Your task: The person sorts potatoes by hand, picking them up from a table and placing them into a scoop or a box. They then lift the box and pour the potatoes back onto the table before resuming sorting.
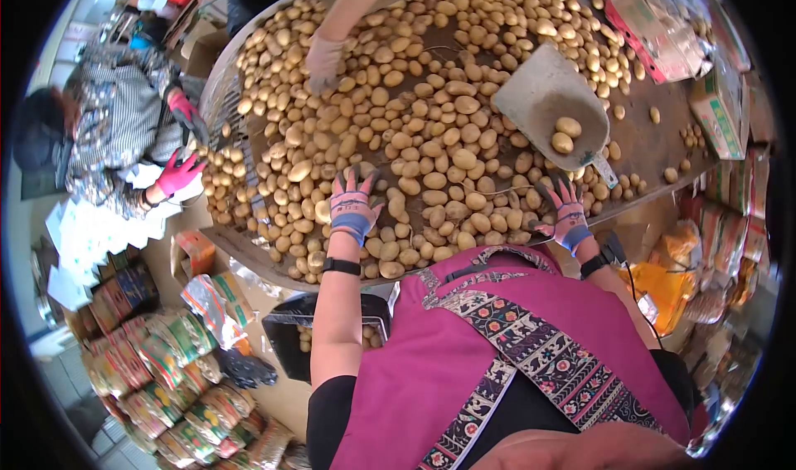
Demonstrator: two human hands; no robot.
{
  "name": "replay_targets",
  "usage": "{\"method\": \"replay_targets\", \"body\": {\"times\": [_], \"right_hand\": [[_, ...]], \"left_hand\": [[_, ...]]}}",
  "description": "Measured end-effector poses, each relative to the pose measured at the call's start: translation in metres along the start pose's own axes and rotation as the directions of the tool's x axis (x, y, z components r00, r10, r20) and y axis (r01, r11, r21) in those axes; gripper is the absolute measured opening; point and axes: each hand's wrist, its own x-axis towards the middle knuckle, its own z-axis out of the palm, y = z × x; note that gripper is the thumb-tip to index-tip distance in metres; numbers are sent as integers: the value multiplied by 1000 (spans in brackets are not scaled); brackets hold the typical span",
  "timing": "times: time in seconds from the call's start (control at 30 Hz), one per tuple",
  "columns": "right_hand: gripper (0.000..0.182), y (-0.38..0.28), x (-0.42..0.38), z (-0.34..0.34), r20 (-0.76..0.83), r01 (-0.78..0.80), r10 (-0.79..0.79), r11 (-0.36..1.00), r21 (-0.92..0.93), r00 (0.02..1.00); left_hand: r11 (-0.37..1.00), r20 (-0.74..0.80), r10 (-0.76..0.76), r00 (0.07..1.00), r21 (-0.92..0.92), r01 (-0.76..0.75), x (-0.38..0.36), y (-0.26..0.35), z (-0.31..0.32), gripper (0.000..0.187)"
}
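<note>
Many potatoes (464, 159) are spread over a wide brown table (651, 148). My left hand (355, 204), in a pink and grey glove with dark fingertips, lies on the potatoes near the front edge, fingers spread. My right hand (569, 213), gloved alike, rests at the right border of the pile with its fingers apart. Just beyond it is a worn grey scoop (531, 84) with a few potatoes inside. The scoop's handle (606, 171) points toward me, apart from my right hand. What lies under both palms is hidden.
Another person's gloved hand (325, 59) reaches into the pile from the far side. At left, a person in pink gloves (178, 174) works by the table's slatted end. A black crate (286, 325) holding potatoes stands below my left arm. Packed bags (178, 341) and cartons (720, 113) flank the table.
</note>
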Motion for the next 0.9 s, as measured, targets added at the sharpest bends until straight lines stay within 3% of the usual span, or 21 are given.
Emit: {"method": "replay_targets", "body": {"times": [0.07,0.13,0.17,0.23,0.3,0.47,0.53,0.6,0.73,0.8,0.9], "right_hand": [[88,-1,-3,1,-32,-18,18,1000,9,999],[74,2,-2,7,-112,-40,45,998,45,993],[64,3,-1,11,-169,-14,22,999,46,985],[63,2,-1,12,-210,-4,15,999,53,978],[62,1,-1,9,-267,37,-32,999,13,963],[65,2,-2,1,-242,27,14,986,163,970],[67,-7,-5,-7,-147,-13,23,998,63,989],[69,-15,-1,-11,-104,-53,59,996,67,993],[70,-35,4,-21,109,-146,157,984,-97,982],[66,-48,3,-33,160,-109,129,986,-129,979],[68,-51,-3,-13,81,-7,22,984,-180,997]], "left_hand": [[998,-27,18,999,52,-17,6,17,-13,69],[959,-226,81,971,-247,-138,14,45,-26,63],[918,-106,205,973,-323,-228,21,73,-50,57],[850,-169,472,865,-174,-498,28,119,-45,53],[788,-267,584,767,-43,-615,44,155,-22,49],[766,-110,636,764,211,-608,55,161,-3,49],[879,190,444,876,96,-466,37,146,-25,51],[867,195,442,876,158,-473,30,126,-9,53],[876,77,477,875,42,-481,13,105,6,58],[890,130,455,881,-26,-456,10,105,-6,64],[895,284,446,849,-152,-420,18,102,-4,74]]}}
